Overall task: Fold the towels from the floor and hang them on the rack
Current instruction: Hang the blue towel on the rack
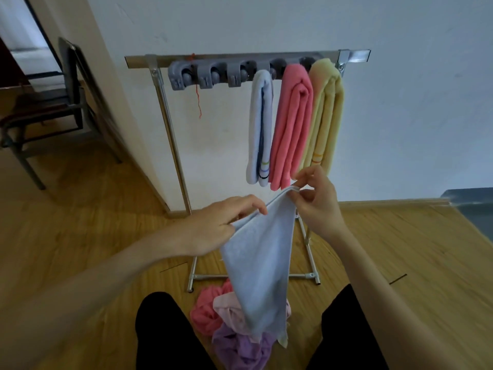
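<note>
At nine o'clock a dark chair (50,102) stood on the wooden floor (80,209) beside a wall corner. Toward eleven o'clock rose the left post of the metal rack (170,134), its top bar carrying a row of grey clips (210,76), with a thin red thread (198,100) dangling under them. At twelve o'clock three folded towels hung side by side from the clips: a white towel (260,124), touching it a pink towel (292,121), and against that a yellow towel (324,113) nearest the right post.

Below them, at the centre, the left hand (216,225) gripped the top edge of a light blue towel (261,263), fingers curled over the hem and thumb under it. The towel hung down from that edge in a long drape, narrowing toward six o'clock, where its lower end reached a heap on the floor between the person's dark-clad knees: a crumpled pink cloth (205,311), a pale pink cloth (229,311) and a purple cloth (237,348), all touching one another.

Just right of centre, the right hand (317,204) pinched the towel's upper corner between thumb and fingertips, held a little higher than the left hand and just below the hanging pink and yellow towels. At three o'clock a grey-blue object (474,209) showed at the frame edge; what it was could not be told.
</note>
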`<state>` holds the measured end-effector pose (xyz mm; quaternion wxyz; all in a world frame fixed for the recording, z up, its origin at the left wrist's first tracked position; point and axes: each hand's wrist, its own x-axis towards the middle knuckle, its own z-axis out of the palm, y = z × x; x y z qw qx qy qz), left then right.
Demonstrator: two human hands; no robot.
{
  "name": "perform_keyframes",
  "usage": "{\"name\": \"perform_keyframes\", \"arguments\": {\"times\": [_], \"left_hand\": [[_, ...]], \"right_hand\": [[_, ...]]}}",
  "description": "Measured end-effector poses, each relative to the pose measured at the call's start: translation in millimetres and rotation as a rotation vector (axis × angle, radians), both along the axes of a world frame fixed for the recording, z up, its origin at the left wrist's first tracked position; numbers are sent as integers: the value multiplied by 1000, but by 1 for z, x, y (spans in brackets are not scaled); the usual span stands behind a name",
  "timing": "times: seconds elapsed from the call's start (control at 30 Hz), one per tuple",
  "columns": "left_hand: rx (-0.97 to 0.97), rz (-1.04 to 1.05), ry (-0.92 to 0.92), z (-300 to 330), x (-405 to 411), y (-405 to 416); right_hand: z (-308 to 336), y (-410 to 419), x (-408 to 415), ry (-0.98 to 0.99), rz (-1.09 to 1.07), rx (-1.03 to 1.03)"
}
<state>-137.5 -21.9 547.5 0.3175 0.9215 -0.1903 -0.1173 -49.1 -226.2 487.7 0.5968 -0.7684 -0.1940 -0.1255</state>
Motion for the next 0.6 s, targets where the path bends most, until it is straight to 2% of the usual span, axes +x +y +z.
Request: {"name": "perform_keyframes", "arguments": {"times": [0.1, 0.37, 0.43, 0.6], "left_hand": [[141, -85, 33, 0, -4, 1], [266, -195, 87, 12, 4, 1], [311, -281, -19, 12, 4, -1], [542, -364, -476, 3, 2, -6]], "right_hand": [[1, 5, 2, -9, 41, -44], [2, 11, 6, -41, 81, -80], [0, 10, 6, -40, 104, -80], [-3, 6, 6, -42, 111, -117]]}}
